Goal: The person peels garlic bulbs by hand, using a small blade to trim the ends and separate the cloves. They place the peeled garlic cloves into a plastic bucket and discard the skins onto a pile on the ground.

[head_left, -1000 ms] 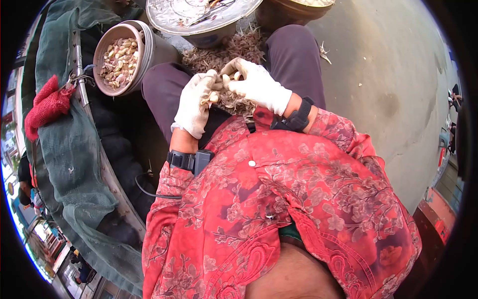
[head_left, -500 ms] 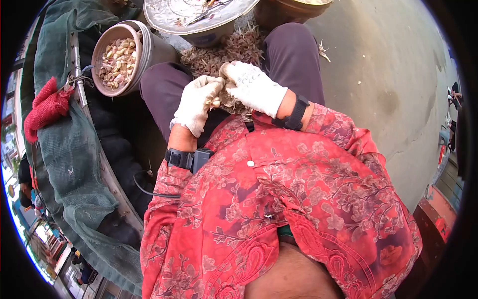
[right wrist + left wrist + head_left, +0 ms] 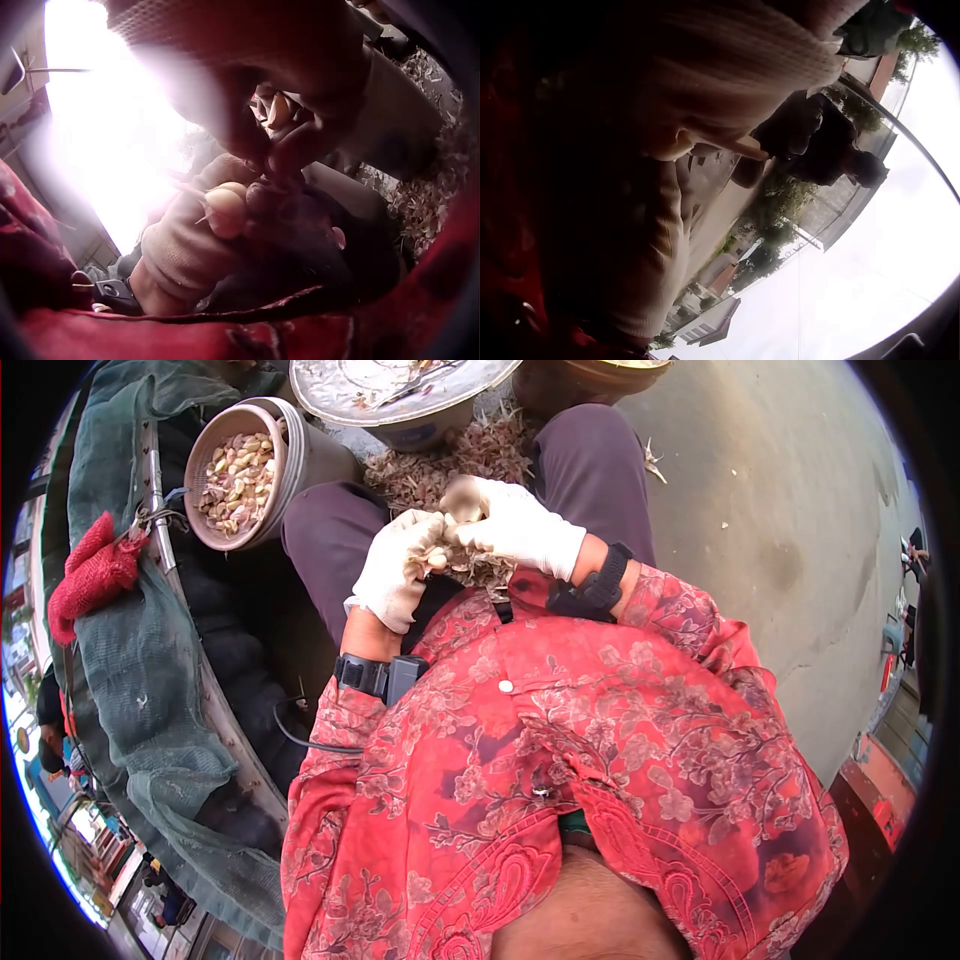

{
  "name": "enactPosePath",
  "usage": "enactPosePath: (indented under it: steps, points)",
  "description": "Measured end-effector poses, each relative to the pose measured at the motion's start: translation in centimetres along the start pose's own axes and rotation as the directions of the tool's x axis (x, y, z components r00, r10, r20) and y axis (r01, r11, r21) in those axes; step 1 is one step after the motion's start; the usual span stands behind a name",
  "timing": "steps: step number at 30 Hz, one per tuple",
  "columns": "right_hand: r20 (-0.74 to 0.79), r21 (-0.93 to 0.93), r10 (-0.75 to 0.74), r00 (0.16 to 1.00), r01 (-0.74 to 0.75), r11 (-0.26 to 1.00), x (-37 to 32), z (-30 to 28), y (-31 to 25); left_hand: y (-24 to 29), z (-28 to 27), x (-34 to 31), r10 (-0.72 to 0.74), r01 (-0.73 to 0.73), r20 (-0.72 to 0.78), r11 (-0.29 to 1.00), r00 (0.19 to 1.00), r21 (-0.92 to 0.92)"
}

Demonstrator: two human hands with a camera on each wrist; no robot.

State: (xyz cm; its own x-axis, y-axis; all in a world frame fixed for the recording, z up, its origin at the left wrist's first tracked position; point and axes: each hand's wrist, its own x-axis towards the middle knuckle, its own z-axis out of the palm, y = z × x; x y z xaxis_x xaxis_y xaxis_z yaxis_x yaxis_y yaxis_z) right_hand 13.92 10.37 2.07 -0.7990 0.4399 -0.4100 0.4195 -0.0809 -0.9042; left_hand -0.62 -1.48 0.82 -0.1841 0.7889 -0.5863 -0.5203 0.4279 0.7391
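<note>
Both hands wear white gloves and meet above the lap in the head view. The left hand [image 3: 394,569] curls round pale garlic cloves [image 3: 436,559], which bulge from its fingers; the right wrist view shows these cloves [image 3: 226,211] larger. Close beside it, the right hand [image 3: 517,529] has its fingertips bent together at the left hand's fingers. Within the right hand's curled fingers, the right wrist view shows another clove [image 3: 278,111]. The exact contact between the fingertips is hidden. The left wrist view is dark, with glove fabric [image 3: 727,64] filling its upper part.
A bucket [image 3: 190,488] of cloves stands at the upper left, near green netting [image 3: 150,700] and a red mesh bag [image 3: 98,575]. A round lid-like tray [image 3: 330,412] and a brown tub [image 3: 590,382] stand beyond the knees. Dry garlic skins [image 3: 405,478] lie between the legs.
The right hand moved in toward the left hand, turning its back up, then rotated back so its curled fingers show. The left hand stayed nearly in place, keeping its cloves.
</note>
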Motion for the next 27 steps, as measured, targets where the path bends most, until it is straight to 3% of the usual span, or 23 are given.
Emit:
enactPosePath:
  steps: [2,3,5,7,13,16,18,21,23,25,27]
  points:
    - [0.056,0.228,0.003,0.998,-0.015,0.973,0.6,-0.1,1.7,0.0,-0.3,-0.2,0.006,-0.007,0.037,1.000,0.999,0.024]
    - [0.057,0.229,0.002,0.998,-0.015,0.973,0.5,-0.3,2.0,-0.2,-0.5,-0.1,0.006,-0.007,0.036,1.000,0.999,0.024]
    - [0.138,0.410,-0.020,0.990,-0.039,0.911,0.4,-0.4,2.2,-1.0,-1.1,0.2,0.006,-0.002,0.056,0.998,0.998,-0.064]
    - [0.163,0.482,0.043,0.986,-0.118,0.868,0.5,-0.4,2.0,-0.6,-0.6,0.0,0.020,-0.015,0.079,0.998,0.997,-0.064]
    - [0.162,0.392,0.072,0.984,-0.131,0.910,0.6,-0.5,1.8,0.1,0.1,-0.3,-0.013,0.021,0.106,0.997,0.994,-0.079]
    - [0.084,0.386,0.016,0.996,-0.047,0.921,0.6,-0.1,1.9,-0.5,-0.7,0.0,-0.008,0.020,0.128,0.996,0.992,-0.089]
    - [0.021,0.165,0.001,1.000,-0.004,0.986,0.3,-0.2,1.4,-0.4,-1.0,0.0,-0.003,0.023,0.162,0.992,0.987,-0.120]
    - [0.017,0.170,0.060,0.998,-0.062,0.983,0.0,-0.2,0.5,0.5,-0.8,-0.3,-0.057,0.081,0.163,0.986,0.985,-0.147]
    - [0.003,0.148,0.057,0.998,-0.057,0.987,-0.1,-0.1,0.3,1.0,-0.7,-0.5,-0.047,0.050,0.121,0.999,0.992,-0.022]
    - [-0.011,0.127,0.054,0.998,-0.052,0.991,-0.1,0.1,0.1,1.4,-0.3,-0.6,-0.063,0.066,0.099,0.998,0.993,-0.020]
    - [-0.055,-0.014,0.053,0.997,-0.054,0.998,-0.1,0.3,-0.2,1.7,-0.1,-0.7,-0.080,0.081,0.080,0.997,0.994,-0.016]
